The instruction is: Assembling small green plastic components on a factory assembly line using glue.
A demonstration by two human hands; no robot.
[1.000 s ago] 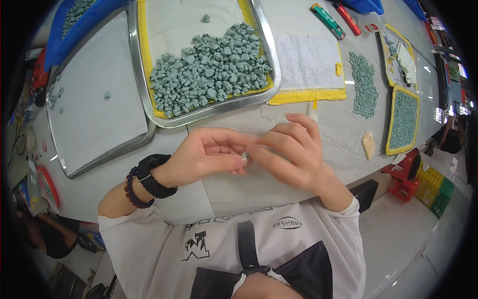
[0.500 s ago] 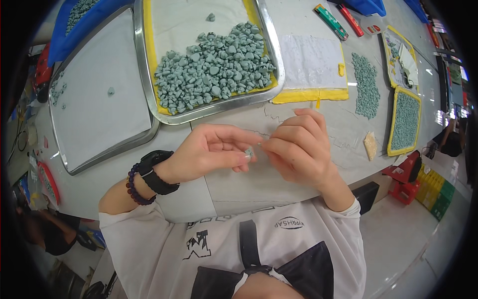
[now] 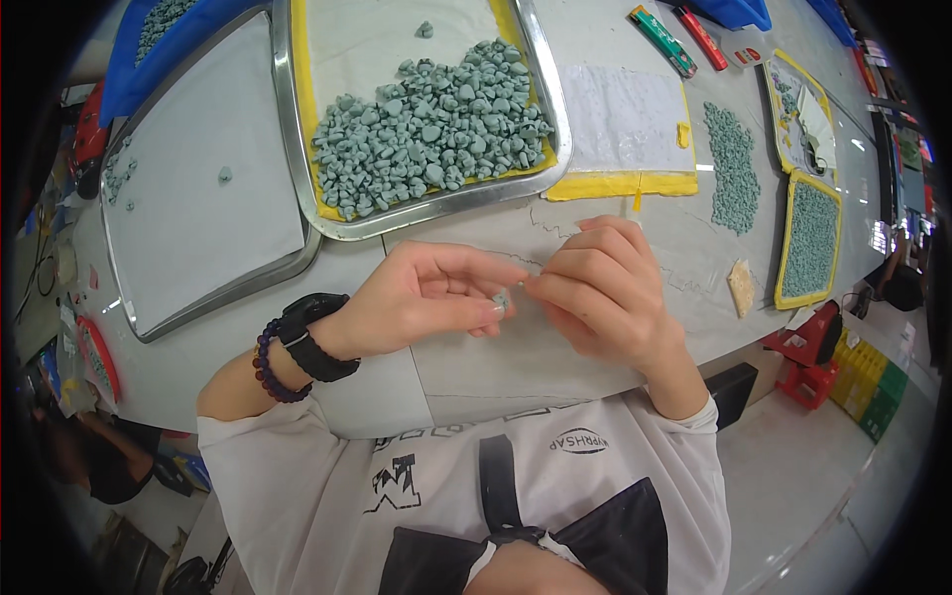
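My left hand, with a black watch and a bead bracelet at the wrist, pinches a small grey-green bead between thumb and fingers just above the table. My right hand meets it fingertip to fingertip and pinches something thin at the bead; a fine thread lies on the table behind the fingers. A steel tray lined in yellow holds a heap of the same grey-green beads straight ahead of my hands.
A second steel tray with a few loose beads sits at the left. A white cloth on yellow, a loose bead pile and a yellow-rimmed tray of beads lie at the right. Red stool by the table edge.
Both hands stay together at the bead; the fingers have shifted only slightly. The camera view has tilted a little, so the trays sit higher in the picture.
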